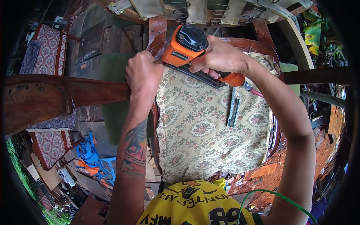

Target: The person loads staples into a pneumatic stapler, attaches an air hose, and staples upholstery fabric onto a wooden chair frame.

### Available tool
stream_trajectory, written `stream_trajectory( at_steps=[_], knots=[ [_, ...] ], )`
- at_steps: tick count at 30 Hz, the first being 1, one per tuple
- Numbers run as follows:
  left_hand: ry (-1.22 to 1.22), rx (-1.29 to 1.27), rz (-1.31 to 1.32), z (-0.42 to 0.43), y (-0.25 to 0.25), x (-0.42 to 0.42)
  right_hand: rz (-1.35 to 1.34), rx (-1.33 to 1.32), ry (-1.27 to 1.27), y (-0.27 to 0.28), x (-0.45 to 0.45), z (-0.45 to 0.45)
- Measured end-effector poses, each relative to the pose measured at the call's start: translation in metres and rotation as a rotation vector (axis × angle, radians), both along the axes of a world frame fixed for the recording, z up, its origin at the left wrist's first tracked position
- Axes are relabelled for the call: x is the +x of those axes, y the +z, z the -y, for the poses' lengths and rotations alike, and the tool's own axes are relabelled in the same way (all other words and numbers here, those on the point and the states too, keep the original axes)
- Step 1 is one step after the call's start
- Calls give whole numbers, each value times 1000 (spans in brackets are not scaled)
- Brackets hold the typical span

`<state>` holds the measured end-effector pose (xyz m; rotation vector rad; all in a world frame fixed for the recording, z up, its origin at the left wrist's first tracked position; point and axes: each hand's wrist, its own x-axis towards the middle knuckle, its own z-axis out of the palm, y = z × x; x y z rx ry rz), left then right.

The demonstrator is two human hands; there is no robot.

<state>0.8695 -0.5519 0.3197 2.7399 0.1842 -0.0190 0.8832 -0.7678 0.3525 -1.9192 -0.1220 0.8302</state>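
My right hand [221,56] is wrapped round the grip of an orange and black staple gun [183,47]. Its nose points at the upper left corner of a floral fabric [202,131], which lies over a chair's wooden frame [276,131]. At that same corner my left hand [144,71] is closed on the fabric's edge, close beside the gun; its fingertips are hidden. Two thin strips of staples [233,108] rest on the fabric below the gun. A red air hose [256,92] runs from the gun's handle.
A polished wooden beam [97,90] reaches in from the left. Along the top is a seat frame with metal springs [221,17] and webbing. Patterned cushions [48,48] and a blue plastic item [88,150] are at left. A green cord [277,194] loops by my right arm.
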Motion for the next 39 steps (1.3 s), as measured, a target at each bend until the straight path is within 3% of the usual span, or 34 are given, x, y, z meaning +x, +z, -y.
stream_trajectory(
  at_steps=[27, 33, 35, 39],
  knots=[
    [56, 24, 28, -4, -11, 3, 120, -23, 177, -16, 8, 1],
    [44, -18, -67, 5, 2, -15, 52, -36, 72, 5, -5, 7],
    [-145, 157, 277, 7, -14, -48, 37, -36, 85, 6, -10, 14],
    [-282, 335, 558, 8, -42, -91, 10, -49, 47, 13, -21, 23]
  ],
)
